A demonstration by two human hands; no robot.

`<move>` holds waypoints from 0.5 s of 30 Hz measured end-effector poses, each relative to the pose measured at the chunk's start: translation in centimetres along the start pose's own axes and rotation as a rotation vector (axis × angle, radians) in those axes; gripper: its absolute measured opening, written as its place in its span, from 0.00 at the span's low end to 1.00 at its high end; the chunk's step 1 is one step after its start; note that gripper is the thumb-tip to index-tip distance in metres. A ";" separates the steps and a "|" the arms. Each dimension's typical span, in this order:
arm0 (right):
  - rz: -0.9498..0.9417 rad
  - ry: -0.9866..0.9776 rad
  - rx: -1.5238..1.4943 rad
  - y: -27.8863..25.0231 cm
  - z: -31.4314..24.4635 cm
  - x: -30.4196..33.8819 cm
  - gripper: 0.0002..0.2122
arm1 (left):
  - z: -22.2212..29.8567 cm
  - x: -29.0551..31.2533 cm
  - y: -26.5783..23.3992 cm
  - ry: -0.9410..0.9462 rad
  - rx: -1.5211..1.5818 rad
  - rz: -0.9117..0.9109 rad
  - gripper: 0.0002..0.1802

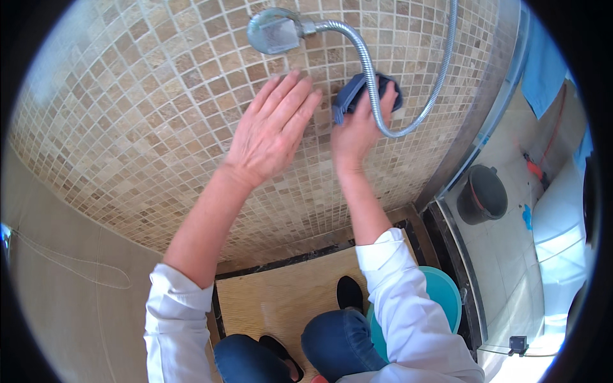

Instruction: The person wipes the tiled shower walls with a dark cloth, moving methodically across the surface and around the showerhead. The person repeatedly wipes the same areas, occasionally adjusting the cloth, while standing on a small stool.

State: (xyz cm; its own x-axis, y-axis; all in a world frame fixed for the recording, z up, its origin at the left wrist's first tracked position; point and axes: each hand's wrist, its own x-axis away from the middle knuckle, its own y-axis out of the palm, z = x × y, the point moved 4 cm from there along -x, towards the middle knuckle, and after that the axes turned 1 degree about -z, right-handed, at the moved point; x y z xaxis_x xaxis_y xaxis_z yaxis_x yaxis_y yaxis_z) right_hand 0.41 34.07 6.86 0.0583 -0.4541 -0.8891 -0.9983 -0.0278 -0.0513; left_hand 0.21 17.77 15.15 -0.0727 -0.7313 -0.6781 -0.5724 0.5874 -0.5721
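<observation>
My left hand (273,131) rests flat against the brown mosaic tile wall (185,134), fingers stretched out and holding nothing. To its right, my right hand (359,131) presses a dark blue cloth (348,96) to the tiles, its fingers over the cloth. A metal shower hose (367,60) loops down from a round chrome wall fitting (271,30) and passes in front of my right hand's fingers, hiding part of them. The fitting is just above my left fingertips.
A teal basin (447,293) stands beside my right leg, partly behind my sleeve. Below me lies a wood-coloured floor panel (255,297). Beyond the dark sill (456,268) and glass edge on the right stands a black bucket (482,195). Light blue cloth (543,70) hangs at far right.
</observation>
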 end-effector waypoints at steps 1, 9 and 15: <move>0.021 -0.005 0.002 0.4 -0.6 0.7 0.35 | -0.2 -0.9 1.0 0.004 -0.004 -0.006 0.29; -0.057 -0.086 -0.056 0.5 3.3 4.3 0.28 | -1.3 0.1 4.4 0.044 -0.229 -0.174 0.38; -0.010 0.026 -0.026 0.0 3.2 6.2 0.31 | -1.2 -0.1 5.2 0.036 -0.236 -0.088 0.42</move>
State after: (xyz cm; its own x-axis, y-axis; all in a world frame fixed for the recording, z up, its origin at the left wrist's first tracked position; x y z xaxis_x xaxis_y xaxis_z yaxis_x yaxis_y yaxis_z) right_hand 0.78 34.10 -0.15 0.0685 -0.4766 -0.8765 -0.9973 -0.0551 -0.0480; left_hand -3.76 20.49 12.75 -0.0404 -0.7906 -0.6110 -0.7521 0.4266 -0.5023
